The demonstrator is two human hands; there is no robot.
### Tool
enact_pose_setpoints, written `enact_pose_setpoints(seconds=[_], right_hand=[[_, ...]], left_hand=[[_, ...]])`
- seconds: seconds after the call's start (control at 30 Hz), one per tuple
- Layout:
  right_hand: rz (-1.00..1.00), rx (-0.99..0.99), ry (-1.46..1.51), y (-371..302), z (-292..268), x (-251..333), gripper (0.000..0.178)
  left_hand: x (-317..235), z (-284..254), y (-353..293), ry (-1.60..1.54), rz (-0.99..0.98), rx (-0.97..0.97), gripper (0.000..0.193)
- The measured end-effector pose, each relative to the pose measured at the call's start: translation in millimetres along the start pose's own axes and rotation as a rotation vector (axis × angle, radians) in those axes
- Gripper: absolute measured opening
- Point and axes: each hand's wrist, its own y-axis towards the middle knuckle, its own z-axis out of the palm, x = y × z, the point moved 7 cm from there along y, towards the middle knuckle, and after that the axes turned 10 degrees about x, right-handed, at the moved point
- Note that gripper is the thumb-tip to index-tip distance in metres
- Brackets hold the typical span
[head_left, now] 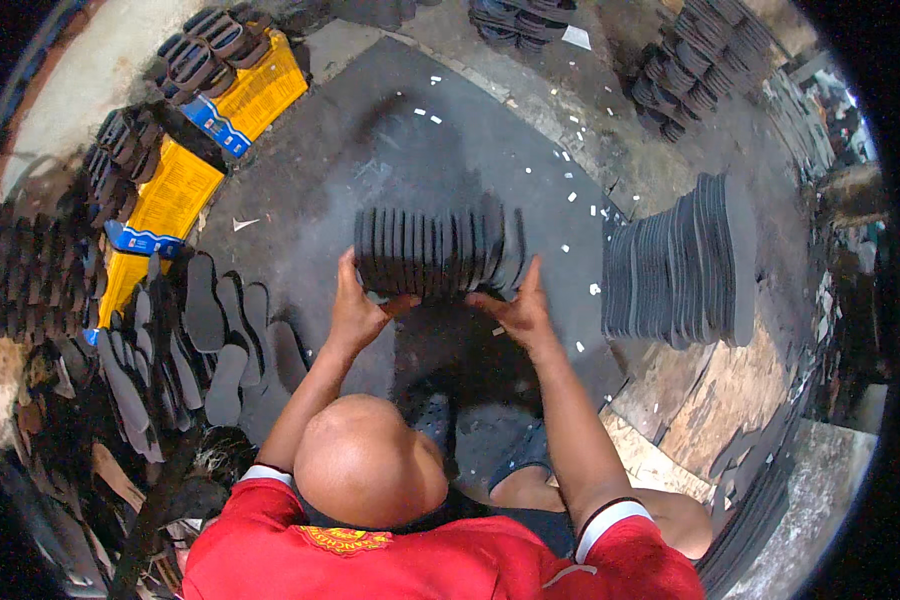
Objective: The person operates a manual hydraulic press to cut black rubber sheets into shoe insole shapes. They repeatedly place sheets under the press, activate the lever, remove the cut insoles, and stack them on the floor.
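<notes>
A row of black shoe soles (pixel 425 248), packed face to face and standing on edge, is pressed between my two hands in front of me. My left hand (pixel 362 305) closes on the row's left end, its thumb along the near side. At the other end my right hand (pixel 518 308) grips the last soles, thumb also on the near side. The rightmost soles lean and fan a little apart. Beneath the row lies a dark grey sheet (pixel 530 180). The far sides of my fingers are hidden behind the soles.
To the right stands a long stack of soles (pixel 675 270). Loose soles (pixel 205 300) lie at the left, near yellow-and-blue sacks (pixel 175 195) with dark sandal-like pieces (pixel 210 45) on them. More piled soles (pixel 695 65) sit at the far right. White scraps (pixel 567 195) dot the floor.
</notes>
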Motion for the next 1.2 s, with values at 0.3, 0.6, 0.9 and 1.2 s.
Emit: enact_pose_setpoints(seconds=[0.3, 0.6, 0.9, 1.2], right_hand=[[0.048, 0.125, -0.091, 2.6, 6.2, -7.0, 0.111], [0.149, 0.241, -0.231, 13.2, 3.8, -5.7, 0.108], [0.336, 0.330, -0.397, 44.4, 39.3, -30.4, 0.094], [0.211, 0.147, -0.199, 17.9, 44.8, -68.9, 0.080]], left_hand=[[5.7, -2.6, -5.2, 0.229, 0.052, 0.029, 0.086], [5.5, -6.8, -5.5, 0.187, -0.095, 0.033, 0.073], [60.7, 3.3, -2.9, 0.472, -0.560, 0.156, 0.099], [9.6, 72.0, -12.0, 0.806, -0.275, -0.054, 0.132]])
